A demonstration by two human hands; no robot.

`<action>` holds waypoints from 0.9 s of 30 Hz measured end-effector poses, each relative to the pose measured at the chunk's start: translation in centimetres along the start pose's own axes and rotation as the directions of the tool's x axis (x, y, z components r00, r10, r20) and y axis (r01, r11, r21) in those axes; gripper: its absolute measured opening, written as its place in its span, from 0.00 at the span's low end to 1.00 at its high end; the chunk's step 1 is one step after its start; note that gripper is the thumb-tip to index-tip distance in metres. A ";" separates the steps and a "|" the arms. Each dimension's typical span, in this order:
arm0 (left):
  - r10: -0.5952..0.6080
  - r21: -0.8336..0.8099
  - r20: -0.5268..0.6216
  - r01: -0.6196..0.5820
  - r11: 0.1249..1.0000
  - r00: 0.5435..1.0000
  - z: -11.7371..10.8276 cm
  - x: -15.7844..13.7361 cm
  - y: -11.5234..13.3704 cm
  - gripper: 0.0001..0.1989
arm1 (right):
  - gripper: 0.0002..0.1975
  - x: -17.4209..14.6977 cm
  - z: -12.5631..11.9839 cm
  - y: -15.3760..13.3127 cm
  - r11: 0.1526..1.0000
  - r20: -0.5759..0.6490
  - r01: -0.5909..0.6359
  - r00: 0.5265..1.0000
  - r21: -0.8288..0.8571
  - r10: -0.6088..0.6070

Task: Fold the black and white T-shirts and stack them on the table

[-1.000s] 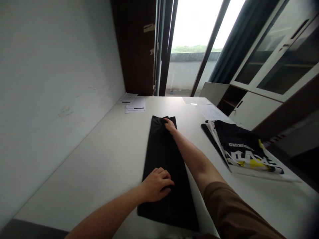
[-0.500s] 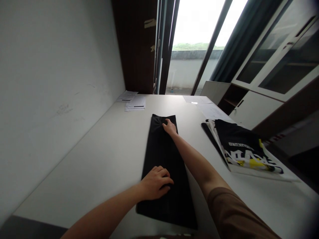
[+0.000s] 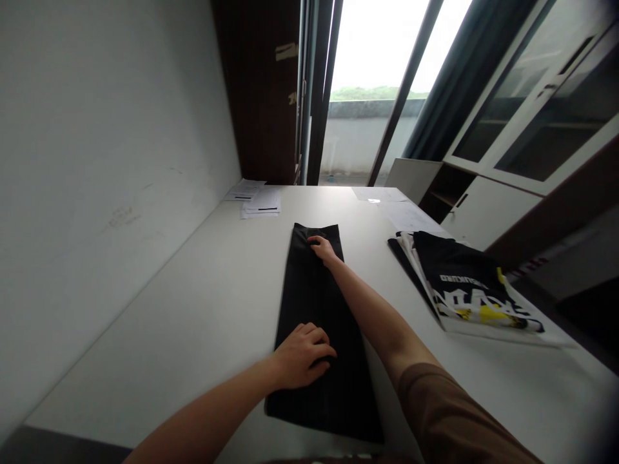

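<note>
Filling the lower frame, a white table. Down its middle, lying lengthwise, a folded black cloth, far end just above mid-frame. At the right of the frame, well apart, a pile of clothes. Lower centre, on the cloth's near part, the left hand — unmoved over the last second, fingers loosely curved, thumb apart, apparently gripping nothing. Higher up, on the far end, the right hand, just shifted leftward toward the middle. Far edge now looking more even — probably smoothing under way. Cannot tell: right fingers pinching fabric or merely pressing.
</note>
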State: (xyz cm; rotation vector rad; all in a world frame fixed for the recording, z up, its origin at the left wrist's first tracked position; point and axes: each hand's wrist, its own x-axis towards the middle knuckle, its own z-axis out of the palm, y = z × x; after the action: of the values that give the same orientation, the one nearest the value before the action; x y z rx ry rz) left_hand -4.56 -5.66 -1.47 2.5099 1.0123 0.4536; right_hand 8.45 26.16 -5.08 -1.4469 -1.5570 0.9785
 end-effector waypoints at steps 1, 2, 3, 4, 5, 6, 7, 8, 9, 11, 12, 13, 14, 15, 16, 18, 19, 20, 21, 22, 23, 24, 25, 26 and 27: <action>-0.002 0.001 0.001 0.002 1.000 1.000 0.0 0.0 0.0 0.14 | 0.21 -0.1 0.0 0.0 0.999 -0.005 -0.019 1.000 0.027 0.019; -0.004 0.003 0.003 0.004 1.000 1.000 -0.1 0.0 0.1 0.14 | 0.22 -0.2 0.0 -0.1 0.998 -0.009 -0.032 0.999 0.047 0.032; -0.004 0.005 0.004 0.004 1.000 1.000 -0.1 0.0 0.1 0.14 | 0.24 -0.2 -0.1 -0.1 0.998 -0.014 -0.036 0.999 0.058 0.037; -0.003 0.006 0.006 0.003 1.000 1.000 -0.1 0.0 0.1 0.14 | 0.25 -0.2 -0.1 -0.1 0.998 -0.016 -0.032 0.999 0.058 0.033; -0.003 0.007 0.006 0.003 1.000 1.000 -0.1 0.0 0.1 0.14 | 0.26 -0.1 -0.2 -0.1 0.999 -0.016 -0.023 1.000 0.044 0.024; -0.002 0.007 0.005 0.002 1.000 1.000 -0.1 0.0 0.1 0.14 | 0.27 0.0 -0.3 -0.1 1.000 -0.014 -0.012 1.000 0.017 0.012; -0.003 0.005 0.003 0.003 1.000 1.000 -0.1 0.1 0.1 0.13 | 0.27 0.2 -0.4 -0.2 1.000 -0.013 0.000 1.000 -0.022 0.000; -0.004 0.002 0.003 0.004 1.000 1.000 -0.1 0.1 0.1 0.13 | 0.26 0.4 -0.5 -0.2 0.997 -0.014 0.010 1.000 -0.074 -0.011; -0.005 0.000 0.003 0.005 1.000 1.000 -0.1 0.1 0.1 0.13 | 0.26 0.7 -0.5 -0.2 0.990 -0.021 0.016 1.000 -0.137 -0.019; -0.009 -0.004 0.004 0.009 1.000 1.000 -0.1 0.1 0.1 0.13 | 0.25 1.3 -0.5 -0.3 0.962 -0.043 0.015 0.999 -0.273 -0.028; -0.009 -0.005 0.006 0.010 1.000 1.000 -0.1 0.1 0.1 0.13 | 0.24 1.7 -0.4 -0.4 0.943 -0.053 0.006 0.998 -0.333 -0.025; -0.010 -0.005 0.006 0.011 1.000 1.000 -0.1 0.1 0.1 0.13 | 0.24 2.0 -0.3 -0.5 0.925 -0.061 -0.006 0.998 -0.380 -0.019; -0.011 -0.005 0.006 0.011 1.000 1.000 -0.1 0.1 0.1 0.13 | 0.24 2.3 -0.2 -0.5 0.912 -0.065 -0.016 0.998 -0.411 -0.012; -0.011 -0.004 0.006 0.011 1.000 1.000 -0.1 0.1 0.2 0.13 | 0.24 2.5 -0.1 -0.6 0.904 -0.065 -0.018 0.998 -0.427 -0.010; -0.010 -0.004 0.007 0.010 1.000 1.000 -0.1 0.1 0.2 0.13 | 0.25 2.6 0.0 -0.5 0.902 -0.062 -0.010 0.998 -0.433 -0.019; -0.008 -0.006 0.009 0.008 1.000 1.000 -0.2 0.1 0.2 0.13 | 0.27 2.7 0.1 -0.4 0.902 -0.060 0.033 0.996 -0.430 -0.065; -0.007 -0.008 0.011 0.007 1.000 1.000 -0.2 0.1 0.2 0.13 | 0.28 2.6 0.0 -0.2 0.902 -0.062 0.056 0.994 -0.429 -0.091; -0.005 -0.009 0.013 0.005 1.000 1.000 -0.2 0.1 0.1 0.13 | 0.28 2.4 -0.1 -0.1 0.899 -0.069 0.072 0.991 -0.432 -0.112; -0.003 -0.011 0.015 0.003 1.000 1.000 -0.2 0.1 0.1 0.13 | 0.27 2.2 -0.2 0.1 0.894 -0.080 0.075 0.989 -0.443 -0.122; -0.001 -0.011 0.017 0.001 1.000 1.000 -0.3 0.1 0.1 0.13 | 0.27 1.9 -0.4 0.2 0.885 -0.096 0.068 0.988 -0.461 -0.125; -0.001 -0.011 0.016 0.001 1.000 1.000 -0.3 0.1 0.1 0.13 | 0.26 1.6 -0.6 0.2 0.872 -0.112 0.060 0.985 -0.486 -0.130; -0.002 -0.011 0.015 0.002 1.000 1.000 -0.3 0.1 0.1 0.13 | 0.25 1.3 -0.7 0.1 0.853 -0.127 0.061 0.981 -0.519 -0.147; -0.004 -0.011 0.013 0.004 1.000 1.000 -0.3 0.1 0.1 0.13 | 0.25 1.0 -0.9 0.0 0.827 -0.134 0.077 0.974 -0.557 -0.181; -0.006 -0.012 0.011 0.007 1.000 1.000 -0.3 0.1 0.1 0.13 | 0.24 0.8 -1.0 -0.3 0.795 -0.127 0.112 0.965 -0.596 -0.231; -0.007 -0.012 0.010 0.008 1.000 1.000 -0.3 0.1 0.1 0.13 | 0.23 0.6 -1.0 -0.6 0.759 -0.106 0.160 0.951 -0.631 -0.289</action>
State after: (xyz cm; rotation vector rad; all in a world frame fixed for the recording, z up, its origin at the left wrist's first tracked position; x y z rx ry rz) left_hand -4.58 -5.61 -1.18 2.4944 1.0118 0.4427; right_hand 9.08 26.78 -4.11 -1.6645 -1.9428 0.1499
